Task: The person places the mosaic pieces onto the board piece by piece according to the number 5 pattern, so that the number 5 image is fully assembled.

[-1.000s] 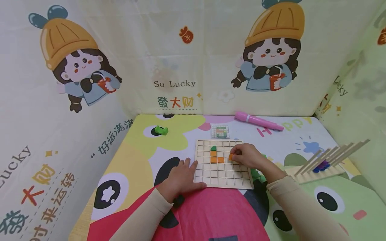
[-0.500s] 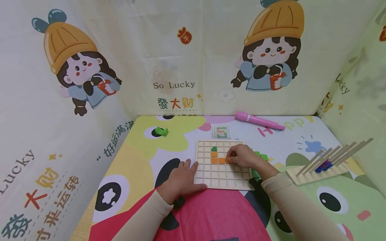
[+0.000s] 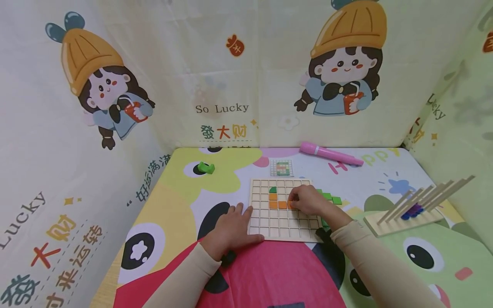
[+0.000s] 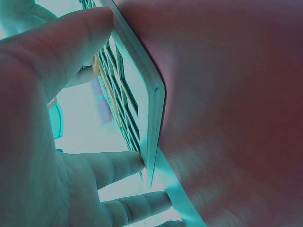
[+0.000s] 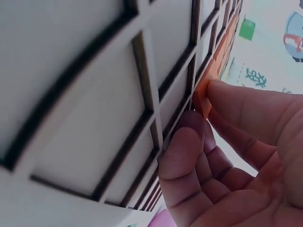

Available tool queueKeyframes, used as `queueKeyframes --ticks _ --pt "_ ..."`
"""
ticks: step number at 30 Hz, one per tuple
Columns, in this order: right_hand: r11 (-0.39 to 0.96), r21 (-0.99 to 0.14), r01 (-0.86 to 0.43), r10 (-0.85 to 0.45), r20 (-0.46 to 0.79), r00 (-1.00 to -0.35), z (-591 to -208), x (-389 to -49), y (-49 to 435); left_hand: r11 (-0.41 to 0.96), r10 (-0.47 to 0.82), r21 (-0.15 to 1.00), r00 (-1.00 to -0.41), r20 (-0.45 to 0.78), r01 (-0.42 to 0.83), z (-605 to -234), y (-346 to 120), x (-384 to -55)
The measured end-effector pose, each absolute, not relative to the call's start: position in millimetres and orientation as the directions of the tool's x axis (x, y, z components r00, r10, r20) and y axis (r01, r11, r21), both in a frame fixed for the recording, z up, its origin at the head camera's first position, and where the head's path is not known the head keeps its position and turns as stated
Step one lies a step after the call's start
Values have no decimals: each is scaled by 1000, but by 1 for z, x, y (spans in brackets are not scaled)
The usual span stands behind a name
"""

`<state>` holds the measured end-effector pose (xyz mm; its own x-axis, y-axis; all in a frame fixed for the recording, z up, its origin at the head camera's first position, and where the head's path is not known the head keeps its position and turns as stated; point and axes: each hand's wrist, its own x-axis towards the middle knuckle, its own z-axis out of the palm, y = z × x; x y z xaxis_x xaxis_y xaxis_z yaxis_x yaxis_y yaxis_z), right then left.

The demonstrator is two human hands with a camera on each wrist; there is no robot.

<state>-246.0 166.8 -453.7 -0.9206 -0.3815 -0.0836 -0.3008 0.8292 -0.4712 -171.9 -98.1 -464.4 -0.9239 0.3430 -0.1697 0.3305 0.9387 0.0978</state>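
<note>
Head view: on the table (image 3: 289, 273), the wooden grid board (image 3: 285, 223) lies flat. At its eight-o'clock corner the left hand (image 3: 233, 229) rests with fingers straight and spread, thumb at the near rim, probably to stop it sliding. Over its two-o'clock side, the right hand (image 3: 312, 200) pinches an orange tile (image 5: 203, 95) between thumb and fingertips, a grip suiting the narrow squares; whether it is fully seated I cannot tell. It sits at three o'clock from the other orange tiles (image 3: 273, 205).
</note>
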Motion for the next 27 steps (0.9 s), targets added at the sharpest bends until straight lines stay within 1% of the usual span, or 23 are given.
queueKeyframes --ticks 10,14,17,19,23,27 --pt "834 -431 -346 -381 6 -925 -460 -244 167 940 340 102 -923 -177 327 -461 -97 -173" --pt "818 -476 -322 -366 0 -931 -460 -241 171 940 340 103 -922 -183 326 -462 -97 -173" --pt "807 -516 -286 -346 -20 -938 -455 -239 178 940 340 99 -922 -183 327 -462 -97 -172" --pt "805 -521 -284 -345 -21 -938 -448 -239 186 939 341 101 -923 -180 328 -461 -98 -172" --pt "818 -507 -271 -322 -15 -947 -434 -241 206 938 345 104 -922 -179 331 -461 -98 -171" --pt "848 -463 -258 -299 -15 -954 -425 -247 226 938 347 98 -920 -181 334 -462 -99 -172"
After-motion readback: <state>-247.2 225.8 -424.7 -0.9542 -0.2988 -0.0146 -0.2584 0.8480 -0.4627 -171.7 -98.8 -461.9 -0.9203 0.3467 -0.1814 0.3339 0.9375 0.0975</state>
